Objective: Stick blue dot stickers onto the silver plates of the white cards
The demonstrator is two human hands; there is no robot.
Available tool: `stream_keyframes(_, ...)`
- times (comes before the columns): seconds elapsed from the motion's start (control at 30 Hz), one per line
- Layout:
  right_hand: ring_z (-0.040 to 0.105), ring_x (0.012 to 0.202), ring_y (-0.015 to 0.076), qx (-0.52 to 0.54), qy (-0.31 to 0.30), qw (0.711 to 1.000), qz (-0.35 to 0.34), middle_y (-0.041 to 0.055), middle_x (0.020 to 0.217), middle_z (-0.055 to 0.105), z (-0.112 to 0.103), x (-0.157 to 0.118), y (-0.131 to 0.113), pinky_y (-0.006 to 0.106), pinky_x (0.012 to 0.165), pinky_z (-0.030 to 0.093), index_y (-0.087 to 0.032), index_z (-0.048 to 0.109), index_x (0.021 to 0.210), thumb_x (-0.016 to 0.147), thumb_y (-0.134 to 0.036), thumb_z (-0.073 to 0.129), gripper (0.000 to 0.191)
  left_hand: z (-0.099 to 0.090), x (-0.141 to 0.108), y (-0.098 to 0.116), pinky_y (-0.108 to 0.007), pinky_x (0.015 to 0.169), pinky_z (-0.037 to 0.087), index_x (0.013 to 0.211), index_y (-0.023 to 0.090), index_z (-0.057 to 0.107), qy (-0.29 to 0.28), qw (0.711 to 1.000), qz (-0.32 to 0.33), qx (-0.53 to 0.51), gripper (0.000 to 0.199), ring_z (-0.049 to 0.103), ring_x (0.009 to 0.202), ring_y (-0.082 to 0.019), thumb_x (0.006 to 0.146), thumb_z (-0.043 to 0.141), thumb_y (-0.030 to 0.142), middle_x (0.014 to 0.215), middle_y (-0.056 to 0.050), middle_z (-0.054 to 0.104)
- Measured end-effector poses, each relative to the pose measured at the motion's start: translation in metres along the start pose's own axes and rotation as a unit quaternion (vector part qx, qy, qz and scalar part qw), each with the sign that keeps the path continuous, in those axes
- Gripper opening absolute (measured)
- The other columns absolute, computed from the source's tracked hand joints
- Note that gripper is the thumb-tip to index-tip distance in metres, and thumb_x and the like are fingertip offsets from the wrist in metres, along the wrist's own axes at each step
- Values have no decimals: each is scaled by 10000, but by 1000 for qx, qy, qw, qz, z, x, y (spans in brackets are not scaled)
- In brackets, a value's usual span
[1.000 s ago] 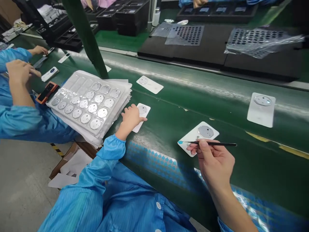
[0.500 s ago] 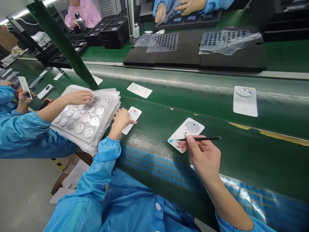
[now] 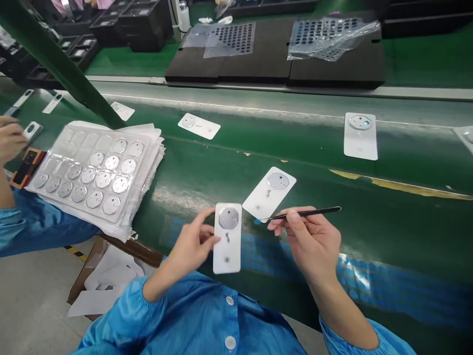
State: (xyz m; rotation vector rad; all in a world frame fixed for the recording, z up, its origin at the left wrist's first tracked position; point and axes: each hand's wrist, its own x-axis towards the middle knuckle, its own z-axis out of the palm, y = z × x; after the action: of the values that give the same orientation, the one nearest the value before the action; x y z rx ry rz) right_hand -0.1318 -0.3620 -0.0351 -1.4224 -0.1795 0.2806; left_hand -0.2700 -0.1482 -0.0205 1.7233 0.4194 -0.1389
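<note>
My left hand [image 3: 192, 244] pinches the left edge of a white phone-shaped card [image 3: 233, 254], which has a silver disc near its top and dark print below. Held pen-like in my right hand [image 3: 314, 241] are black tweezers [image 3: 320, 211], pointing left. At their tip is a small blue sticker [image 3: 257, 222], beside the lower corner of a second white card [image 3: 262, 197]. That card lies tilted on the green surface and also bears a silver disc. Below both hands, sheets of blue dots [image 3: 395, 298] lie along the near edge.
A clear tray of silver discs [image 3: 88, 175] rests on stacked sheets at left, near a co-worker's hand [image 3: 11, 139]. A green post [image 3: 62, 64] slants across. More white cards [image 3: 360, 140] lie farther back, before black foam blocks [image 3: 254, 74].
My left hand has brought its card rightward and nearer to me, turning it upright. The tweezers' tip and blue sticker have shifted slightly down-left. The co-worker's hand has left the disc tray.
</note>
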Motion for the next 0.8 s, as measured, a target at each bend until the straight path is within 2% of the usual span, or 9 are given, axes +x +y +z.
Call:
stream_keyframes(0.07,693,635,199,-12,-23,999,19,52,731,729,-2,-6,4,293,536,539,-203,723,906,932,-479,779,283,17,-17,-14,-301,743,596,1595,300,324,-26,999,-21,34,693,731,785,-181,959,588,221,947,0,759)
stream_keyframes(0.13,684,621,190,-28,-49,998,37,50,717,724,-3,-10,9,292,548,544,-197,718,900,941,-473,769,284,26,-28,-23,-313,733,595,1599,305,320,-13,992,-13,128,657,706,795,-183,991,556,228,1005,-18,729)
stream_keyframes(0.23,664,605,178,-57,-89,992,71,51,705,718,-1,-13,14,296,574,554,-185,719,906,957,-476,748,297,30,-35,-25,-351,720,584,1486,247,490,53,942,36,328,465,652,940,-244,1026,551,273,1162,-97,655)
stream_keyframes(0.3,658,609,171,-75,-115,986,99,53,718,721,2,-12,17,292,587,555,-178,717,923,966,-485,733,311,31,-35,-24,-376,742,580,1429,198,547,71,908,90,404,407,599,1014,-275,1032,566,284,1236,-138,611)
stream_keyframes(0.37,655,612,162,-90,-136,979,123,50,725,721,6,-9,21,282,594,551,-176,708,932,969,-499,725,325,33,-32,-25,-410,806,575,1409,182,570,72,890,146,425,392,559,1051,-284,1028,592,271,1289,-155,586)
stream_keyframes(0.43,653,606,158,-103,-149,973,142,49,724,721,10,-5,24,277,588,546,-175,696,930,963,-527,723,354,35,-29,-27,-454,864,558,1386,198,597,71,881,175,434,371,530,1106,-302,1019,618,258,1360,-158,564)
stream_keyframes(0.6,650,555,160,-122,-164,962,182,59,712,727,15,6,28,276,537,542,-166,675,932,925,-611,731,449,38,-24,-33,-486,904,528,1351,215,633,67,878,176,441,337,496,1172,-322,1015,628,235,1439,-150,542)
stream_keyframes(0.8,644,523,151,-142,-178,954,195,56,704,732,12,9,26,267,524,547,-158,683,943,935,-592,732,436,36,-24,-30,-520,968,513,1349,222,648,60,888,166,425,344,474,1189,-326,1006,638,218,1452,-145,536)
